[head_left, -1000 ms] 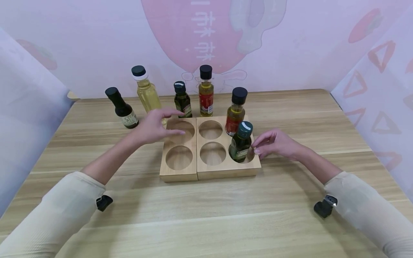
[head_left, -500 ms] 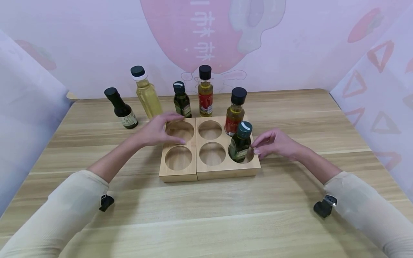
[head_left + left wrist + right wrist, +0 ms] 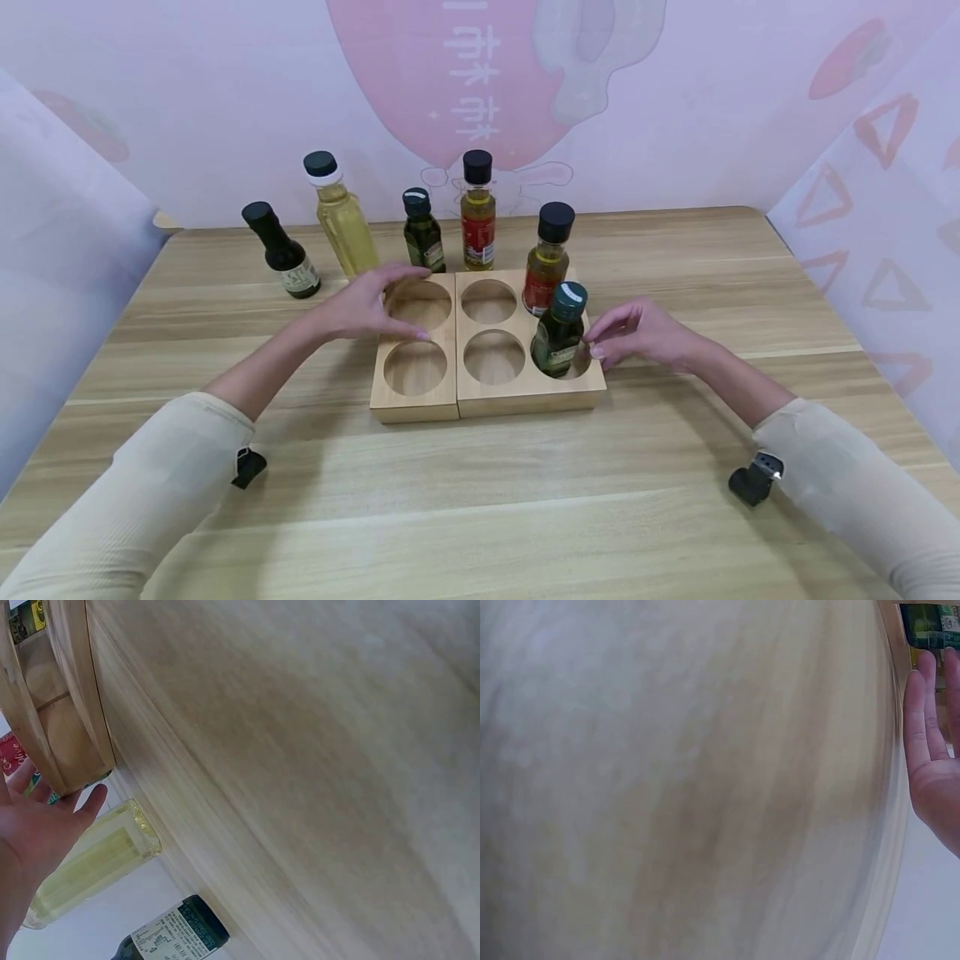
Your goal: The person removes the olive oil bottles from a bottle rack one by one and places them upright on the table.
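A pale wooden holder with two round holes (image 3: 416, 406) stands flush against a wider wooden holder with several holes (image 3: 525, 401). My left hand (image 3: 356, 308) lies at the left end of the two-hole holder, thumb and fingers spread along its edge. At the wider holder's right side is my right hand (image 3: 648, 337), its fingers touching the edge near a dark green oil bottle (image 3: 558, 333). This bottle leans slightly in the front right hole. Behind it an oil bottle with a red label (image 3: 543, 275) sits in the back right hole. The right wrist view shows straight fingers (image 3: 916, 724).
Behind the left hand stand a tall pale-yellow oil bottle (image 3: 347, 229) and a dark sauce bottle (image 3: 292, 265). A small green bottle (image 3: 423, 235) and another red-labelled bottle (image 3: 478, 229) stand behind the holders. A printed backdrop (image 3: 675, 150) borders the wooden table (image 3: 480, 508).
My left hand has come down a little onto the left end of the two-hole holder, its thumb lower than before. The right hand, the holders and the bottles look unmoved.
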Tool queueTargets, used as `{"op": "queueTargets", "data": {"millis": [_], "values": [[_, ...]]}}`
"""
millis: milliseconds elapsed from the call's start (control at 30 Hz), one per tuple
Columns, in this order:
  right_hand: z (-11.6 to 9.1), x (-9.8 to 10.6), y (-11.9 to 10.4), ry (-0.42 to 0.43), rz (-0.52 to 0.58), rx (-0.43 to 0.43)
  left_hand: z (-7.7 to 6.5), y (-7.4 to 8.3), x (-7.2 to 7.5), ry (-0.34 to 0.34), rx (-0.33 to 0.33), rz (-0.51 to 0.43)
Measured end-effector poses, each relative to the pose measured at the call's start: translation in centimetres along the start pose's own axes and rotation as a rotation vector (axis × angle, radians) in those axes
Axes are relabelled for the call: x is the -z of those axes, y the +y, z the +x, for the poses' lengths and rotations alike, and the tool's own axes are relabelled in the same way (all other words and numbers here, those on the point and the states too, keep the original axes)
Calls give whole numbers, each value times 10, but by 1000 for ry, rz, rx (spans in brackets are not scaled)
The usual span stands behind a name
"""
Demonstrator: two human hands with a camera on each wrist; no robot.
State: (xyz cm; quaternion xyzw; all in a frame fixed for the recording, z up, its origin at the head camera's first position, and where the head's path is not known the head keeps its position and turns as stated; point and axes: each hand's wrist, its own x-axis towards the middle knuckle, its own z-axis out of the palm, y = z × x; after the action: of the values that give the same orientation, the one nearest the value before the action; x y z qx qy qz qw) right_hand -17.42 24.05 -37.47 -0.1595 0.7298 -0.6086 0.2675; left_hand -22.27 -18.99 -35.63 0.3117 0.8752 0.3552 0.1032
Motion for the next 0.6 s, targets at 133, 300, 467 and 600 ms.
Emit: {"op": "queueTargets", "data": {"millis": [133, 300, 467, 600], "values": [[-1, 0, -1, 3, -6, -4, 1, 0, 0, -7, 6, -26], [-2, 0, -3, 9, -27, 1, 2, 1, 1, -16, 10, -40], [-2, 1, -5, -14, -46, 18, 2, 0, 2, -22, 14, -36], [-2, 3, -8, -51, -82, 50, 1, 1, 2, -26, 15, -36]]}}
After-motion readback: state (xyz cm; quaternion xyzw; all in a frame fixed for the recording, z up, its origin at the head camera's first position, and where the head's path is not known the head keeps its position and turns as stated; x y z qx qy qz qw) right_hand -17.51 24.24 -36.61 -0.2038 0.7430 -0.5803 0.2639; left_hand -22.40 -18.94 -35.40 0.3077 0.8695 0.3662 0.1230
